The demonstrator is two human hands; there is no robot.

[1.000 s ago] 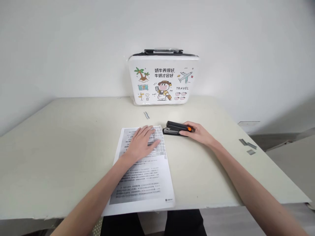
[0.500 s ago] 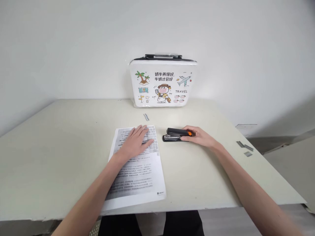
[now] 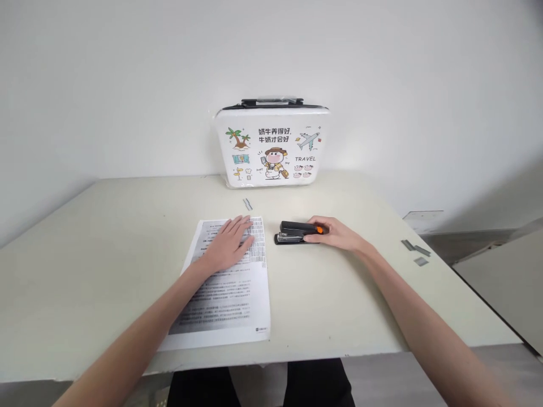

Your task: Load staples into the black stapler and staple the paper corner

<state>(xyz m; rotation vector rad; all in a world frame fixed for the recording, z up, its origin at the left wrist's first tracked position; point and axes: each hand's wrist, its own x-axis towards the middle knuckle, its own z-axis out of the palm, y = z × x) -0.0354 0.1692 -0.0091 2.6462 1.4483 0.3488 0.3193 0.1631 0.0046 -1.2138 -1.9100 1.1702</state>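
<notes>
At the left, a pale desk [image 3: 93,265] stretches out. On it lies a printed document [image 3: 229,308], to the left of the person's middle, its long axis running away from the body and its near end close to the desk's front edge. The left hand [image 3: 224,249] rests palm down across its upper part; that grip is spread flat, fingers extended towards the document's top right corner, pinching nothing. Whether it is one sheet or several, I cannot tell.

Just beyond the document's top edge lie slim grey staple strips [image 3: 248,204]. Farther back, a white cartoon-printed carrying case [image 3: 237,133] stands upright by the wall, black handle on top.

Right of the document, level with its upper part and apart from it, a black stapler [image 3: 291,226] sits on the desk. Its long axis runs crosswise, roughly square to the document's long side, with the front end pointing left at the document's upper right edge. The right hand [image 3: 337,234] is the nearer one: its grip is closed around the stapler's rear, beside an orange piece, thumb on the near side.

Farther right, near the desk's side edge, lie three more grey strips [image 3: 421,250].
</notes>
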